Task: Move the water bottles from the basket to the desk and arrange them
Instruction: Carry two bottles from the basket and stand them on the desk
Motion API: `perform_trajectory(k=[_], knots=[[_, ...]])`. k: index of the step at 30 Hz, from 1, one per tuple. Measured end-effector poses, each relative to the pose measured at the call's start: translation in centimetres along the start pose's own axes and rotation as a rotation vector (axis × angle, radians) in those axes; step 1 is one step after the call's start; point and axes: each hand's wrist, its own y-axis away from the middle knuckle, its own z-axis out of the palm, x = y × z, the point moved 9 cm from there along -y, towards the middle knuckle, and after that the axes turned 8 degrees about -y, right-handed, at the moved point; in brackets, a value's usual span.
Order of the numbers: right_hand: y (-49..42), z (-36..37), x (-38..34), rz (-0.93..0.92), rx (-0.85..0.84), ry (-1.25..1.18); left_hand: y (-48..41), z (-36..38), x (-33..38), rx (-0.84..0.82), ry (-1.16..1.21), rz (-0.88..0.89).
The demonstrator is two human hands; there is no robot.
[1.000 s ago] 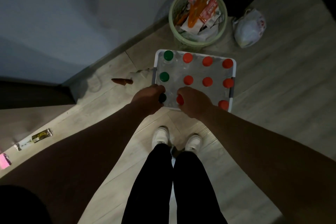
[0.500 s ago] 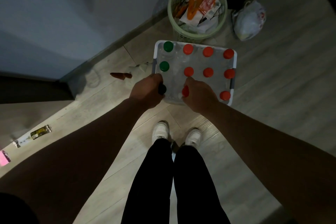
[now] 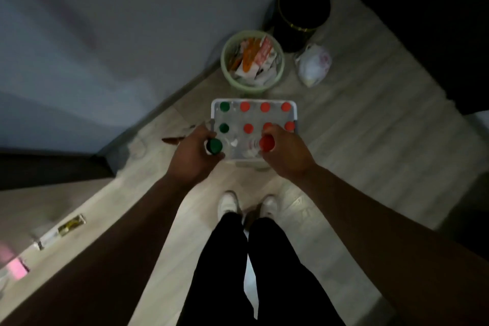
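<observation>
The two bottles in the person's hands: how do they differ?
The green-capped bottle has a dark green cap; the red-capped bottle has a bright red one. The left hand grips the green-capped bottle at the white basket's near left corner; the right hand grips the red-capped bottle nearer the middle of its near side. Both are gripped near the cap and seem lifted above the other bottles.

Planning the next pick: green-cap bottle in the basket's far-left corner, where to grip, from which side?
Take the corner bottle by the neck under its green cap, straight down from above. It stands upright, boxed in by the basket rim on two sides and neighbouring bottles on the others, so probably only the cap end is reachable.
</observation>
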Motion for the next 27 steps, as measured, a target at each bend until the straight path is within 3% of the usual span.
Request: perform_trajectory(k=[6, 15, 19, 27], knots=[[4.1, -7.1, -5.8, -0.069, 0.063, -0.09, 3.6, -6.5, 5.2, 0.053, 0.018, 0.083], [8.9, -16.2, -14.0, -0.106, 0.228, -0.324, 9.7, -16.1, 10.5, 0.274, 0.291, 0.083], [9.5, -18.5, -16.1, -0.161, 0.285, -0.499, 12.4, -20.1, 12.2, 0.378, 0.245, 0.1], [9.3, -20.8, -19.8, -0.309, 0.183, -0.528, 17.3, -23.5, 12.3, 0.613, 0.333, -0.064]])
